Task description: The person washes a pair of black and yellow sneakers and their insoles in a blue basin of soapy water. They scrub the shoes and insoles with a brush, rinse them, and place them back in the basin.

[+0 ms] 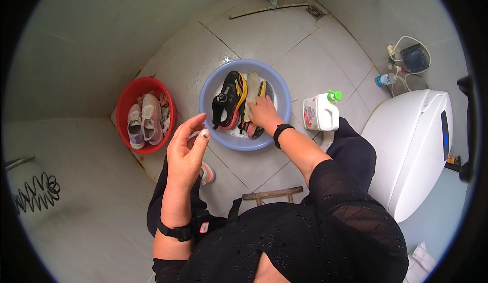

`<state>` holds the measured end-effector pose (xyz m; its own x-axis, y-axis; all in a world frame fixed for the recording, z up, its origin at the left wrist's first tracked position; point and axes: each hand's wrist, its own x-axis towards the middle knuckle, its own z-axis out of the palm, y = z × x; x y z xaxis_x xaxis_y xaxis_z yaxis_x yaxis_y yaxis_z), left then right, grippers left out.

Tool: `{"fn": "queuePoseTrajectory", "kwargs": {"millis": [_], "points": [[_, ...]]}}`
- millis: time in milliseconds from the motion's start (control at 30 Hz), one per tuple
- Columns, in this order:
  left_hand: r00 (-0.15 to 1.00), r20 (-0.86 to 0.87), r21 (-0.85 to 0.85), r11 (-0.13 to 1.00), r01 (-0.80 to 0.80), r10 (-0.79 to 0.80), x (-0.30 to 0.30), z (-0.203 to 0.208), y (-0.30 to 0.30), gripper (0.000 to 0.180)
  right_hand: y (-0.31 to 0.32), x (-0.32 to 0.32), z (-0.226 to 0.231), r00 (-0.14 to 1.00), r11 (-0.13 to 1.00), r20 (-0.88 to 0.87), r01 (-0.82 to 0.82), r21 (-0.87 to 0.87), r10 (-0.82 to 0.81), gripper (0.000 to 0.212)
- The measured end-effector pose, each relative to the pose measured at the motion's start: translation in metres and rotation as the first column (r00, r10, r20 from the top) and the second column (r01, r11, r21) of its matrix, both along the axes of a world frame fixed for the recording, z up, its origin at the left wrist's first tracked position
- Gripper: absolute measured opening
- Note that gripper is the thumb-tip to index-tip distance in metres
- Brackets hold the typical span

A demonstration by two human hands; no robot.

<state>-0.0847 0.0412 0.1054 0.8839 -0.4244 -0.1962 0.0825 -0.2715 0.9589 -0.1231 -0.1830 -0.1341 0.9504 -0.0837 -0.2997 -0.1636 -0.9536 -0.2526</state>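
A blue plastic basin (206, 123) with sudsy water stands on the floor in front of me. Inside, on the left, is a black sports shoe (231, 99) with yellow and pink trim. A pale, flat piece like an insole (252, 85) lies beside it. My right hand (264, 114) reaches in from the right, its fingers curled over a second dark shoe (266, 90) with a yellow edge; its fingertips touch or nearly touch the pale piece. Raised left of the basin, my left hand (187, 153) has thumb and fingers apart, holding nothing. A small dark spot shows on its thumb.
Left of the basin, a red basin (122, 115) holds white shoes (147, 120). A white jug with a green pump (321, 112) stands right, near my knee. Farther right is a white toilet (406, 145). A floor squeegee (274, 6) and drain (315, 12) lie ahead; a wooden stool (272, 193) is below.
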Motion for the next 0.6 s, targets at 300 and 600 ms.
{"fn": "queuePoseTrajectory", "kwargs": {"millis": [300,600], "points": [[0.999,-0.044,0.018,1.0,0.016,-0.015,0.003,-0.007,-0.006,0.034,-0.003,-0.036,-0.078,0.602,0.368,-0.468,0.784,0.5,-0.647,0.097],[0.995,-0.087,0.125,0.991,0.055,-0.045,-0.002,-0.006,-0.007,0.037,0.012,-0.022,-0.117,0.402,-0.004,-0.467,0.754,0.657,-0.788,0.116]]}}
